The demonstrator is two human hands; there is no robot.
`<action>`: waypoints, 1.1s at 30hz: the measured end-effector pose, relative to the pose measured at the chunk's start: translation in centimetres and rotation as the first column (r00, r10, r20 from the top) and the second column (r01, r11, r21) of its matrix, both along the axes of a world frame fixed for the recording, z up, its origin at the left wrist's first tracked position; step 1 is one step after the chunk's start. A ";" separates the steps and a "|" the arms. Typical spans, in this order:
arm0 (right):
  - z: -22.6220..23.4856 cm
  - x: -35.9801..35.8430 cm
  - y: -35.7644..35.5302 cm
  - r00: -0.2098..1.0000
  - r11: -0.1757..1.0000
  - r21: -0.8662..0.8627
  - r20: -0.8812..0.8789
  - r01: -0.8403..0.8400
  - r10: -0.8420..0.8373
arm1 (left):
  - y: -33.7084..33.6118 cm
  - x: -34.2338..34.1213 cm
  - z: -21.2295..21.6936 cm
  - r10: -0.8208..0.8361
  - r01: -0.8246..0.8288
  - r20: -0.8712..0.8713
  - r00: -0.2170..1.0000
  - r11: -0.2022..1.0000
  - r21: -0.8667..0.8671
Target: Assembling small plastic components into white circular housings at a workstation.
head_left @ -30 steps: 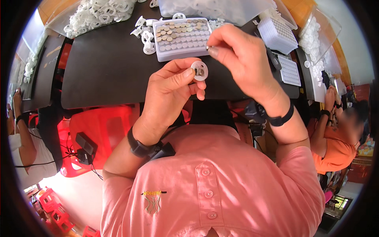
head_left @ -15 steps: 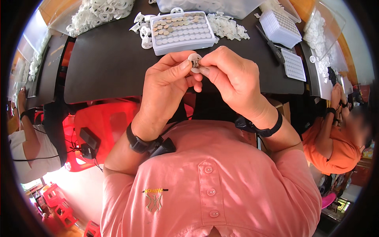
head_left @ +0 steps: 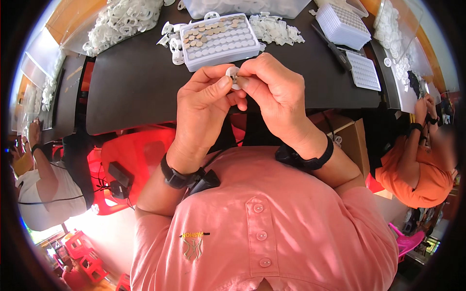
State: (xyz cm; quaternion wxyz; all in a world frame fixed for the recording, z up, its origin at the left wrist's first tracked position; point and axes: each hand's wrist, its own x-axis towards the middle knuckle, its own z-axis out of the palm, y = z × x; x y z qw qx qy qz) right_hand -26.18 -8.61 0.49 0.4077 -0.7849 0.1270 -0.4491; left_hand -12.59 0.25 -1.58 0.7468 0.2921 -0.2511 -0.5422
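Above the table's near edge, my left hand (head_left: 204,99) is closed, holding a small round white plastic part (head_left: 232,72) between thumb and fingers. My right hand (head_left: 277,92) is pinched shut against the same part. Something small and dark shows in the part's middle. Whatever sits between the right fingertips is hidden. Just beyond both hands stands a white tray (head_left: 221,58) with rows of round white seats. Several gold-coloured discs (head_left: 196,38) lie in its far and left rows.
White plastic pieces (head_left: 276,29) lie right of the tray. A heap of white rings (head_left: 126,22) stands far left. Stacked trays (head_left: 344,24), a black tool (head_left: 332,48) and a single tray (head_left: 364,72) are at right. Below the table are a red chair (head_left: 138,150) and a cardboard box (head_left: 357,140). People work on both sides.
My right hand and forearm have moved slightly left, and the cardboard box shows more. Both hands stay at the white part, which seems turned a little. The whole view has shifted slightly.
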 end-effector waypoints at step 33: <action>1.0 1.2 -1.1 0.968 0.700 0.669 0.167 -0.251 0.188 | -0.5 -0.2 -0.5 0.052 -0.052 -0.005 0.999 0.998 -0.025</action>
